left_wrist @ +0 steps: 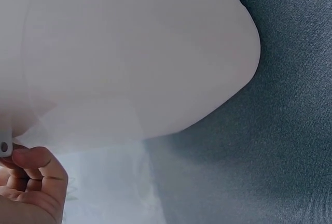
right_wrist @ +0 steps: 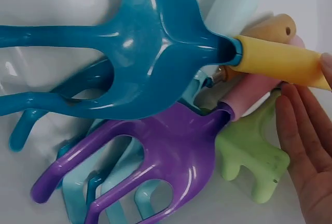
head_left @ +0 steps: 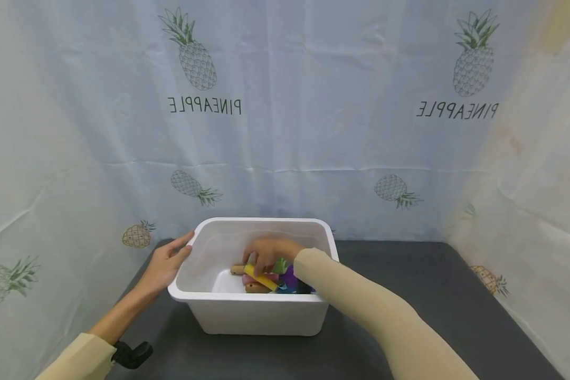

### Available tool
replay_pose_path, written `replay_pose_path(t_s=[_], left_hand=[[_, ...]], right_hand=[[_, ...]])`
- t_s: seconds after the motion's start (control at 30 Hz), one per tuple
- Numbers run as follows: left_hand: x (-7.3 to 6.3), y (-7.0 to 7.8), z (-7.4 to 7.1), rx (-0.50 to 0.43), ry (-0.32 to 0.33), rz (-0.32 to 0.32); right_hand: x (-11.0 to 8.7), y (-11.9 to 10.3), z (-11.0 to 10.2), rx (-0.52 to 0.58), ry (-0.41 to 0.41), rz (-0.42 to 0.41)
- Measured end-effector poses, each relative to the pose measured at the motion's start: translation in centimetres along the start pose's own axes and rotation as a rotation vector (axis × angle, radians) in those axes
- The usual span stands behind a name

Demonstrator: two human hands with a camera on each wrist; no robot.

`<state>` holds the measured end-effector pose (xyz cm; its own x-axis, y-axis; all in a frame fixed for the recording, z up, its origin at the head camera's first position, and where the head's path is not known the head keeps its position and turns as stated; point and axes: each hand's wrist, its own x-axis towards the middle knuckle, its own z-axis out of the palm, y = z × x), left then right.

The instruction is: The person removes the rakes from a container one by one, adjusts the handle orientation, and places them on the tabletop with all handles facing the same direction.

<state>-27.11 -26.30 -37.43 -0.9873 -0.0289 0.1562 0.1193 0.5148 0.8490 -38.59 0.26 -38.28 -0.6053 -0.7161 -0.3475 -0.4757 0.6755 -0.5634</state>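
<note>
A white plastic tub (head_left: 261,314) stands on the dark table, and my left hand (head_left: 163,266) grips its left rim. In the left wrist view, the curled fingers and thumb of that hand (left_wrist: 39,180) show at the rim. My right hand (head_left: 268,253) reaches into the tub and pinches the yellow handle of a blue toy hand rake (right_wrist: 150,42) near its end. Beneath this rake lie a purple toy hand rake (right_wrist: 176,154) with a pink handle and a light green, leg-shaped piece (right_wrist: 254,151). Wooden handles (right_wrist: 275,27) and light blue tools lie underneath, partly hidden.
The dark tabletop (head_left: 389,274) extends to the right of the tub. Behind it hangs a pale curtain (head_left: 304,137) printed with pineapples, which also lines both sides. A black strap (head_left: 132,354) sits at my left wrist.
</note>
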Motion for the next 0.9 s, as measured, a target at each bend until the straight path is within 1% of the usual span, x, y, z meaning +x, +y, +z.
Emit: replay_pose_path(t_s=[0.1,0.27,0.5,0.7,0.9], left_hand=[[0.0,0.1,0.0,-0.006,0.001,-0.005],[-0.2,0.1,0.2,0.011,-0.004,0.001],[-0.2,-0.1,0.1,0.020,-0.008,0.000],[0.0,-0.1,0.0,0.014,-0.004,-0.010],[0.0,-0.2,-0.1,0.000,-0.001,0.000]], right_hand=[[-0.1,-0.1,0.1,-0.004,-0.001,0.011],[-0.2,-0.3,0.1,0.008,0.011,0.015],[-0.2,-0.1,-0.6,0.131,0.026,-0.036],[0.0,0.1,-1.2,0.169,0.030,-0.071],[-0.2,-0.1,-1.9,0.193,0.036,-0.103]])
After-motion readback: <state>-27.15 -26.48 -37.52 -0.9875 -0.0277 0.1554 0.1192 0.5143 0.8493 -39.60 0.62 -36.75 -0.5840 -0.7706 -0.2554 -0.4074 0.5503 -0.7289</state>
